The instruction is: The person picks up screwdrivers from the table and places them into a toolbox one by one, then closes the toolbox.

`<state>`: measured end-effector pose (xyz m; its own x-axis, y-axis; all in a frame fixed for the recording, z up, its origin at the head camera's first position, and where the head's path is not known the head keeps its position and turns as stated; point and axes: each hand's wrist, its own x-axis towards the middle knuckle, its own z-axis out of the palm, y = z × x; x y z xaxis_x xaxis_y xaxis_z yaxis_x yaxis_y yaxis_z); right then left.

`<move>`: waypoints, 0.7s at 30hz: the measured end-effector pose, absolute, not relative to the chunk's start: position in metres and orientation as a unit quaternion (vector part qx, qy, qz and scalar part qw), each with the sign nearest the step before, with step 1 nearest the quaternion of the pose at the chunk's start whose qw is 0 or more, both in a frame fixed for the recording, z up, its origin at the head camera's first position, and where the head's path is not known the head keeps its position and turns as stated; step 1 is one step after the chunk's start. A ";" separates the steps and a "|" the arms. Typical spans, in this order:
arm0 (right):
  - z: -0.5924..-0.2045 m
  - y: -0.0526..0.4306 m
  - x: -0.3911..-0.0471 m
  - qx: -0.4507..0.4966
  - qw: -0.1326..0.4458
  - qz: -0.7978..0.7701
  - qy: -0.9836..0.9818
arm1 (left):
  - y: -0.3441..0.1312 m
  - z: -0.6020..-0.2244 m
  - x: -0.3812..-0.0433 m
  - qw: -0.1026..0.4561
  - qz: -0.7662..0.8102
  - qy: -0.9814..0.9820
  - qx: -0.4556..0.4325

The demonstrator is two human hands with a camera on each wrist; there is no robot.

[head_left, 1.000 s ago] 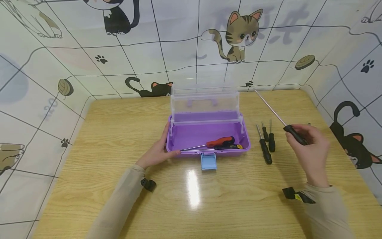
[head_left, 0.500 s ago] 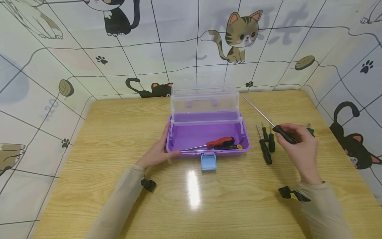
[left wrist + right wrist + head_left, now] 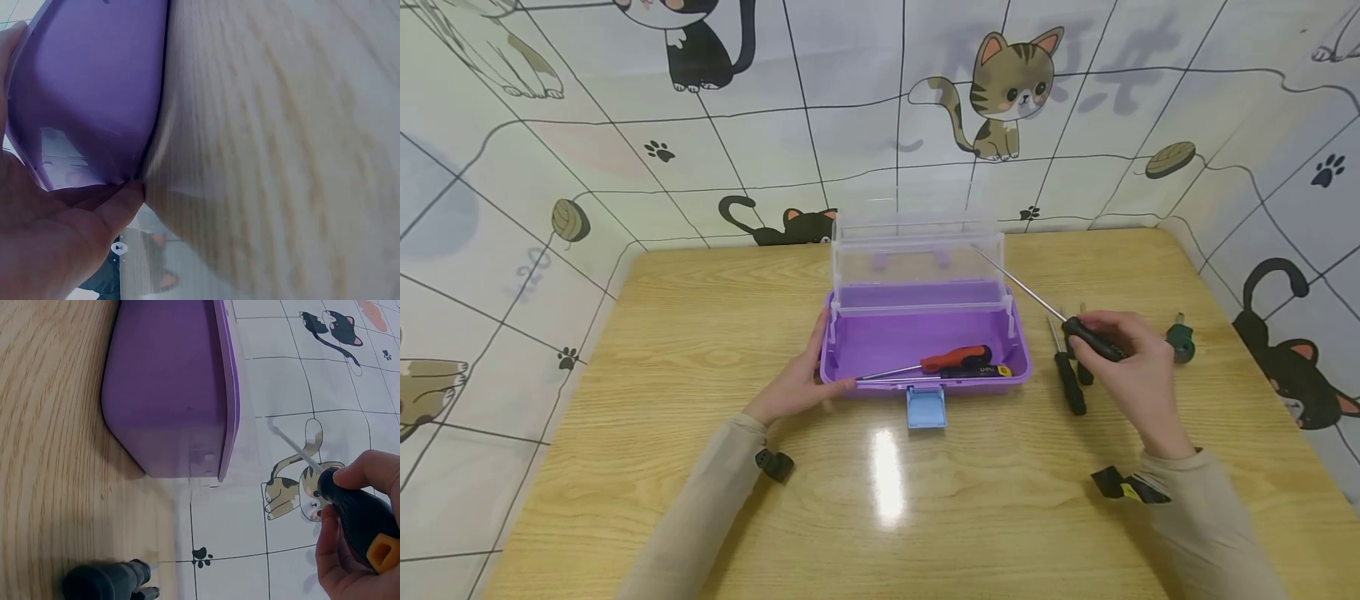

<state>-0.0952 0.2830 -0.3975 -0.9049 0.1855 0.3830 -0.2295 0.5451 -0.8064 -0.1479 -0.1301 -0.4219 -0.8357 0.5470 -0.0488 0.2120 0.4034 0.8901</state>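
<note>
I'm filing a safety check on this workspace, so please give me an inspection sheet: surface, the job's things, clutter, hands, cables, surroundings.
Surface: wood-grain table, bright reflection in front of the box.
Job's things: purple box, lid raised; inside, a red screwdriver and a yellow-ended screwdriver. Black screwdrivers lie to its right, partly hidden by the right hand.
Clutter: green tool at far right.
Hands: left hand holds the box's left end; right hand grips a raised screwdriver, shaft towards the lid.
Cables: nothing seen.
Surroundings: cat-print walls behind and on both sides.
</note>
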 end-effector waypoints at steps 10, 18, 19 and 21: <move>-0.375 0.261 -0.092 0.050 0.198 0.490 -0.848 | -0.130 -0.419 -0.146 0.174 0.483 0.829 0.219; -0.372 0.255 -0.092 0.055 0.166 0.498 -0.849 | -0.139 -0.461 -0.160 0.159 0.491 0.828 0.220; -0.369 0.253 -0.091 0.059 0.165 0.501 -0.848 | -0.139 -0.461 -0.160 0.159 0.492 0.827 0.220; -0.370 0.252 -0.092 0.063 0.161 0.501 -0.848 | -0.139 -0.461 -0.160 0.160 0.496 0.825 0.218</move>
<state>-0.0921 0.2519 -0.3697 -0.9401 0.0549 0.3365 -0.2682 0.4902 -0.8293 -0.1604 -0.1387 -0.4614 -0.8533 0.5192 -0.0480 0.2013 0.4130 0.8882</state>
